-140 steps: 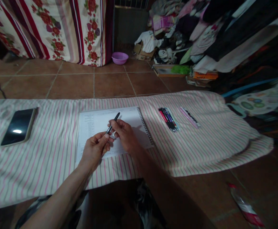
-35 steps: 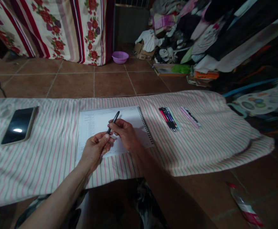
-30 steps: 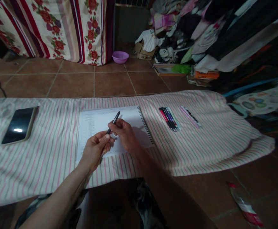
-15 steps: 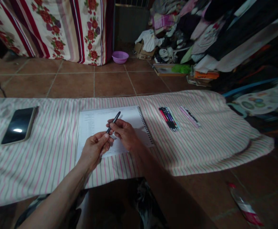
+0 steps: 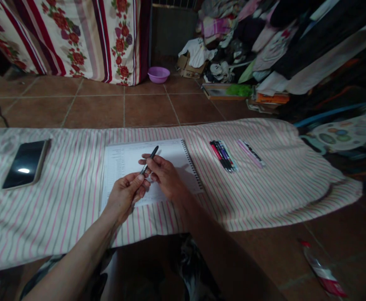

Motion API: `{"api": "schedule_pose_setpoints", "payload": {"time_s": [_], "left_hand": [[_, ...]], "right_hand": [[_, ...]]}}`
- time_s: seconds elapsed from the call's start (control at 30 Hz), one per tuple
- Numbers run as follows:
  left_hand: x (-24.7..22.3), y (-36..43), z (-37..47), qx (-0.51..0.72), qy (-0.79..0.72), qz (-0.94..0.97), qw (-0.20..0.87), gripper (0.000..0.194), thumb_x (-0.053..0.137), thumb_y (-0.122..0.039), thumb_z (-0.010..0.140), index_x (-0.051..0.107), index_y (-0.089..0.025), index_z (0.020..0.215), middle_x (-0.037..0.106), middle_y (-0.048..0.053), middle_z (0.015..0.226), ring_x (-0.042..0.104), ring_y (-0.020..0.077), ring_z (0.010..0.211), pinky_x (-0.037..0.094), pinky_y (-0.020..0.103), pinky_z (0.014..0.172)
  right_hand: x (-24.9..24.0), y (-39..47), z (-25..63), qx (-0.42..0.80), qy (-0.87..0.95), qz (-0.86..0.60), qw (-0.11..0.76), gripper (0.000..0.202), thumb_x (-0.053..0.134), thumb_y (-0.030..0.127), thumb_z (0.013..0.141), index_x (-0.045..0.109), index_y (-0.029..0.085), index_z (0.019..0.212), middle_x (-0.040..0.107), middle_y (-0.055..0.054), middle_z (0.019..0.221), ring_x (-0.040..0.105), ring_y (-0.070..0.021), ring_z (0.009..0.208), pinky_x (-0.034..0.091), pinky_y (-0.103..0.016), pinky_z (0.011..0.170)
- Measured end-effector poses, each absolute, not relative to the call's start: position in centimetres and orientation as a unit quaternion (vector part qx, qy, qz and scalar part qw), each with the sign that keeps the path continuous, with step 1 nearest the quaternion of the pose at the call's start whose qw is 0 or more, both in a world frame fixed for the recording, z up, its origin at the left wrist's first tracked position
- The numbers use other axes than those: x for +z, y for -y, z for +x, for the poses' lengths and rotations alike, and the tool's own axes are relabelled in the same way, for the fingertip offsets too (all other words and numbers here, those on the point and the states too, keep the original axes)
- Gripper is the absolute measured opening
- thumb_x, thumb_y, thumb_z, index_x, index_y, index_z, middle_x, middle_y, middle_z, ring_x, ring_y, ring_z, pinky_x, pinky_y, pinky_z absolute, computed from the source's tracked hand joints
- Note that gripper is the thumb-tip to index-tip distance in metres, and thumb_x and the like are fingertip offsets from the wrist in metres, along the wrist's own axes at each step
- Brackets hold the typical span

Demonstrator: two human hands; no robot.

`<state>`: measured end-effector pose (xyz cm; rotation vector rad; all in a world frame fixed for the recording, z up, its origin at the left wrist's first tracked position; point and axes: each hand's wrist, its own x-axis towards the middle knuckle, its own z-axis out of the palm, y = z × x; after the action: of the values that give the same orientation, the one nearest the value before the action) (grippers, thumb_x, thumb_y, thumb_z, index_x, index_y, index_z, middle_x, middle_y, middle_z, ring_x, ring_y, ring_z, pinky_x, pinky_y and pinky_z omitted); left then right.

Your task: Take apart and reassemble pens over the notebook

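Observation:
A dark pen (image 5: 144,168) is held slantwise above an open spiral notebook (image 5: 113,184), its black end pointing up and away from me. My left hand (image 5: 128,190) pinches the lower end between thumb and fingers. Higher up, my right hand (image 5: 162,171) grips the black upper part with thumb and forefinger, its other fingers partly spread. A lighter, silvery stretch of the pen shows between the two hands. The notebook lies flat with its coil on the right, and printed rows run down the left of its page.
Right of the notebook lies a bunch of pens (image 5: 222,156), with a pink pen and a dark patterned one (image 5: 251,153) beyond. A phone (image 5: 25,164) rests at the left on the striped cloth (image 5: 72,196). On the floor are a purple basin (image 5: 158,75) and a bottle (image 5: 322,269).
My right hand has shifted very slightly along the pen, and a silvery part of the pen now shows more between my hands. My left hand stays almost in place.

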<state>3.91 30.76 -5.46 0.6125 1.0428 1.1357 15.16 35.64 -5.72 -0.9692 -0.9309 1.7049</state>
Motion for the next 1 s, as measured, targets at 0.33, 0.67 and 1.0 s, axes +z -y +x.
{"api": "schedule_pose_setpoints", "payload": {"time_s": [0.33, 0.67, 1.0], "left_hand": [[-5.84, -30.66, 3.80, 0.505, -0.470, 0.278, 0.669, 0.026, 0.069, -0.030, 0.069, 0.064, -0.010, 0.085, 0.062, 0.002, 0.064, 0.039, 0.0020, 0.040, 0.020, 0.017, 0.036], [-5.95, -30.47, 4.28, 0.526, -0.515, 0.371, 0.567, 0.032, 0.065, -0.029, 0.072, 0.043, -0.020, 0.092, 0.058, -0.006, 0.057, 0.045, 0.0067, 0.042, 0.035, 0.020, 0.044], [-6.24, -30.17, 4.23, 0.501, -0.554, 0.459, 0.482, 0.023, 0.058, -0.029, 0.077, 0.037, -0.023, 0.087, 0.052, -0.009, 0.051, 0.046, 0.0082, 0.044, 0.036, 0.020, 0.046]], "right_hand": [[-6.19, -35.77, 15.16, 0.694, 0.359, -0.406, 0.474, 0.019, 0.069, 0.031, 0.063, 0.064, 0.015, 0.073, 0.063, 0.000, 0.066, 0.039, -0.0025, 0.043, 0.025, -0.018, 0.039], [-6.10, -35.62, 14.88, 0.665, 0.373, -0.435, 0.480, 0.024, 0.071, 0.034, 0.061, 0.057, 0.016, 0.068, 0.051, 0.006, 0.049, 0.038, -0.0032, 0.039, 0.027, -0.018, 0.038], [-5.77, -35.39, 14.72, 0.652, 0.380, -0.442, 0.485, 0.025, 0.070, 0.034, 0.062, 0.054, 0.016, 0.069, 0.051, 0.007, 0.049, 0.043, -0.0052, 0.041, 0.034, -0.019, 0.043]]}}
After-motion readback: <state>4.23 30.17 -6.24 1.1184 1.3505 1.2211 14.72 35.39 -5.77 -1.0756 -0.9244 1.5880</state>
